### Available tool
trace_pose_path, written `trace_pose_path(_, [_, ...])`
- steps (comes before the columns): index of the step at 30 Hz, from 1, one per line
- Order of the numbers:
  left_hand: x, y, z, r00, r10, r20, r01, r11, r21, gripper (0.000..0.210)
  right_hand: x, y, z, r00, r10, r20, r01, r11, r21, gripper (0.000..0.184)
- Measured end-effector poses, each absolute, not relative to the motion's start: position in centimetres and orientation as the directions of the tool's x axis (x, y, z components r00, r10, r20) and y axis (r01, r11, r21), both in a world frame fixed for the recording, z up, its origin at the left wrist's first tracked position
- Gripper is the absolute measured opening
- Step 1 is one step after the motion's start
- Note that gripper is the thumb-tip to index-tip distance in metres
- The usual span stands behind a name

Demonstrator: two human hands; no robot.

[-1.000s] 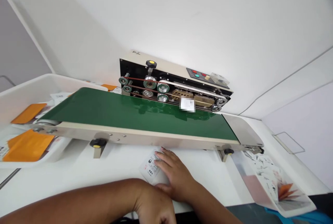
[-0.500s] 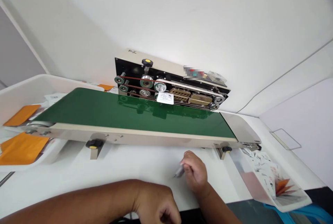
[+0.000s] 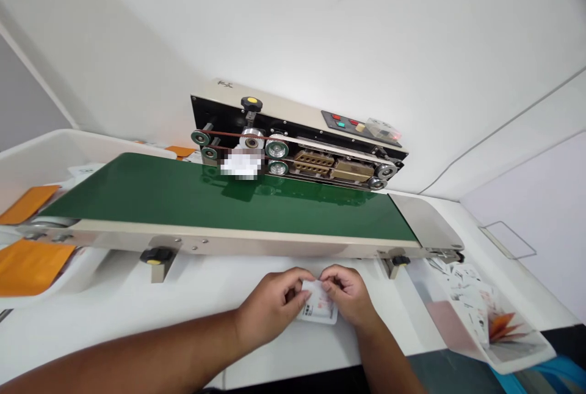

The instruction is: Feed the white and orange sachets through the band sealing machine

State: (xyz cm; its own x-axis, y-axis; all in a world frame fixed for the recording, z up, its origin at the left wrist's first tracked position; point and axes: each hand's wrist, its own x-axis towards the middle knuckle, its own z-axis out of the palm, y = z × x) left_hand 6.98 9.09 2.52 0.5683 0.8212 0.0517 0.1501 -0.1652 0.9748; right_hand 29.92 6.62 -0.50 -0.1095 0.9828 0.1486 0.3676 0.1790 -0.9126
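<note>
Between my two hands is a small white printed sachet (image 3: 319, 307), its top edge pinched on both sides. My left hand (image 3: 277, 302) grips the left corner with thumb and fingers, and my right hand (image 3: 348, 293) grips the right corner. The hands nearly meet in front of the band sealing machine (image 3: 297, 132). Another white packet (image 3: 242, 163), blurred out, sits in the machine's rollers above the green conveyor belt (image 3: 229, 205).
At the left, a white bin (image 3: 91, 284) holds orange and white packets. A clear tub (image 3: 517, 357) with white sachets and a few orange ones stands at the right. Black knobs (image 3: 156, 255) stick out along the conveyor's front.
My left hand has come up and forward to the sachet. My right hand has turned the sachet, so its printed face shows. The packet in the machine has travelled left.
</note>
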Motion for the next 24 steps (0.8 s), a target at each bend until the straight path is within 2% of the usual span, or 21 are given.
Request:
trace_pose_path(7, [7.1, 9.4, 2.1, 0.468, 0.883, -0.048, 0.032, 0.037, 0.999, 0.030, 31.0, 5.9, -0.9, 0.132, 0.921, 0.368, 0.422, 0.284, -0.861, 0.016])
trace_pose_path(16, [7.1, 9.3, 2.7, 0.485, 0.872, -0.060, 0.015, 0.061, 0.998, 0.021, 30.8, 5.7, -1.3, 0.176, 0.892, 0.415, 0.454, 0.301, -0.839, 0.011])
trace_pose_path(19, [7.1, 9.3, 2.5, 0.514, 0.857, -0.045, 0.013, 0.045, 0.999, 0.019, 30.8, 6.0, -0.5, 0.122, 0.898, 0.423, 0.480, 0.319, -0.817, 0.015])
trace_pose_path(21, [7.2, 9.2, 2.4, 0.544, 0.838, -0.040, 0.028, 0.030, 0.999, 0.018, 30.4, 6.2, 0.6, 0.001, 0.915, 0.404, 0.515, 0.346, -0.784, 0.018])
trace_pose_path(24, [7.2, 9.2, 2.4, 0.589, 0.807, -0.047, 0.082, -0.002, 0.997, 0.018, 29.6, 6.0, 3.0, -0.253, 0.936, 0.246, 0.578, 0.350, -0.737, 0.021])
